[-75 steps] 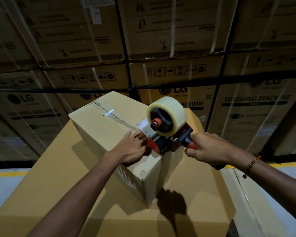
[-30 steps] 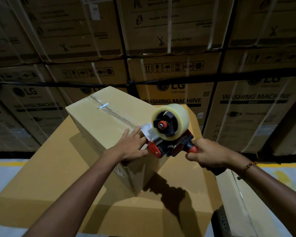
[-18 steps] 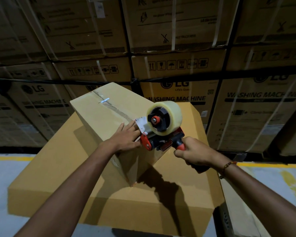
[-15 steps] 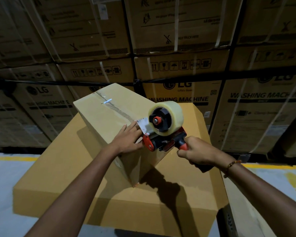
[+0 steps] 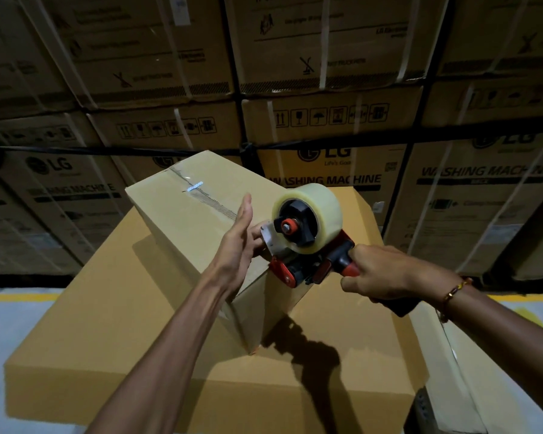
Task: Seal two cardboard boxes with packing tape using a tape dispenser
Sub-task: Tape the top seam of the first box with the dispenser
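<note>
Cardboard fills our view: the smaller box (image 5: 182,220) sits on a larger flat box (image 5: 107,308). Our right hand (image 5: 380,270) is clenched round the handle of the red tape dispenser (image 5: 304,245) (clear roll on top), whose front meets the smaller box's near top corner. Our left hand (image 5: 239,242), fingers straight and grasping nothing, stands edge-on beside the dispenser. Washing-machine cartons (image 5: 483,183) rise behind the smaller box.

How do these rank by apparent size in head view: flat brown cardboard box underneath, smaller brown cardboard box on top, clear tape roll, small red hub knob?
1. flat brown cardboard box underneath
2. smaller brown cardboard box on top
3. clear tape roll
4. small red hub knob
Roll is nearer, still clearly third.
</note>
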A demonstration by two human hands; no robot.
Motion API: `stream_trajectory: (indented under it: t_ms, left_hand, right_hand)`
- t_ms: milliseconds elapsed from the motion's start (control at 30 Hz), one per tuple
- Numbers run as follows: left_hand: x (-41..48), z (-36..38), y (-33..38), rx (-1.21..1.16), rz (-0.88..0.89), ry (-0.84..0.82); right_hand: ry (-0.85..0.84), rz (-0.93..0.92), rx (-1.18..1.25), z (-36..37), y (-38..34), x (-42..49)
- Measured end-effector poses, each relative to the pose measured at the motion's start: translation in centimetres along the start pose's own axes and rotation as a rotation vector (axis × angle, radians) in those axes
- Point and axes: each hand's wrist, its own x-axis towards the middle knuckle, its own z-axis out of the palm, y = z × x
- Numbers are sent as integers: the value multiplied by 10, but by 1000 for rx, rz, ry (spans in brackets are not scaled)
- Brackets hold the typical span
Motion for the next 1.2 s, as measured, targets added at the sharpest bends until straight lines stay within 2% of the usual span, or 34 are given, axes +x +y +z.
stream_trajectory:
  t_ms: [133,200,267,333,400,467,600,767,1067,1200]
  left_hand:
    - [8,4,-7,159,19,0]
    - [13,6,-7,215,6,18]
    - [18,11,-3,267,-14,25]
    - [20,16,-1,344,-6,4]
    - [18,14,-3,421,54,-5]
    - [14,5,-5,565,138,53]
    - [15,-10,-16,1122,202,96]
    - [19,-18,-18,1485,116,89]
    - [19,-77,-3,1661,115,82]
    - [21,-87,0,1704,97,-8]
  right_hand:
    - [20,14,-182,-9,-14,5]
    - [79,22,-156,5,-15,8]
    - [106,39,-21,38,-6,13]
    - [108,74,232,76,10,15]
    - [116,94,535,102,29,14]
    - [109,133,752,114,46,11]
    - [172,173,929,127,71,18]
    - [249,257,1137,135,86,54]
    - [239,315,1266,144,78,121]
    - [238,333,1314,152,69,153]
